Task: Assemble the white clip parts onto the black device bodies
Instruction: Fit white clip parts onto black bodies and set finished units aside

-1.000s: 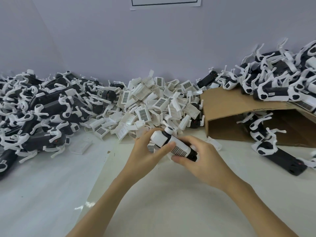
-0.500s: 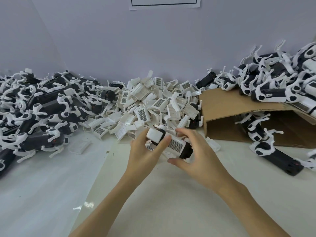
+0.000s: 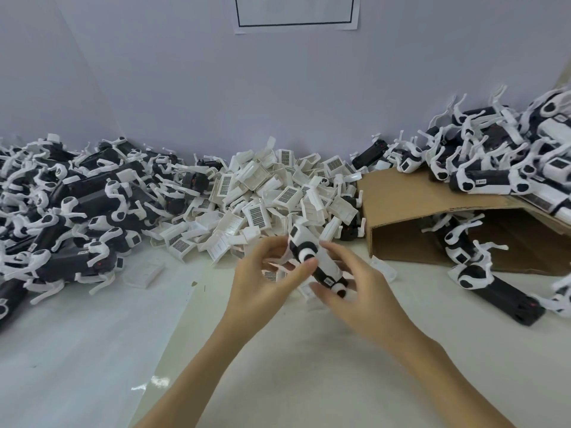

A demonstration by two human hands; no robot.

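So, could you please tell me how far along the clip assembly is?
Done: a large pile of clipped bodies on the left. In hand: the left hand and right hand both hold one device. Left: the heap of loose white clips in the middle, so plenty remains.

No text can be read. A paper sign [image 3: 296, 13] on the far wall shows a black frame and cut-off black strokes at the top edge. A small label [image 3: 481, 181] on a device in the right pile is too blurred to read.
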